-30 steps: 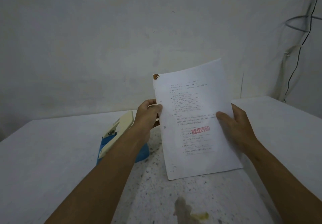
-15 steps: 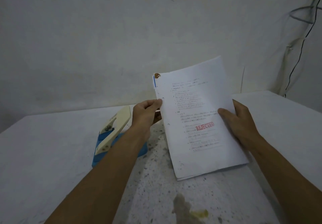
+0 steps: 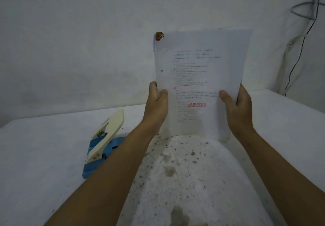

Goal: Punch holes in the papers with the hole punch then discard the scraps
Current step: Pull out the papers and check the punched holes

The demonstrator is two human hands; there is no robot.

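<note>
A stack of white papers (image 3: pixel 200 78) with printed text and a red "REJECTED" stamp stands upright above the table, its bottom edge near the surface. A punched hole shows near its left edge, and a brown mark sits at the top left corner. My left hand (image 3: pixel 157 102) grips the left edge with the thumb on the front. My right hand (image 3: pixel 236 106) grips the right edge the same way. A blue hole punch (image 3: pixel 102 143) with a cream lever lies on the table to the left of my left forearm, its lever raised.
The table (image 3: pixel 44 155) is white, with a speckled grey patch (image 3: pixel 184 173) in front of me. A plain wall stands close behind. Dark cables (image 3: pixel 304 37) hang down the wall at the far right.
Both hands have lifted the papers from a tilted, leaning pose to upright and squared them. My hands slid lower along the side edges. The hole punch has not moved.
</note>
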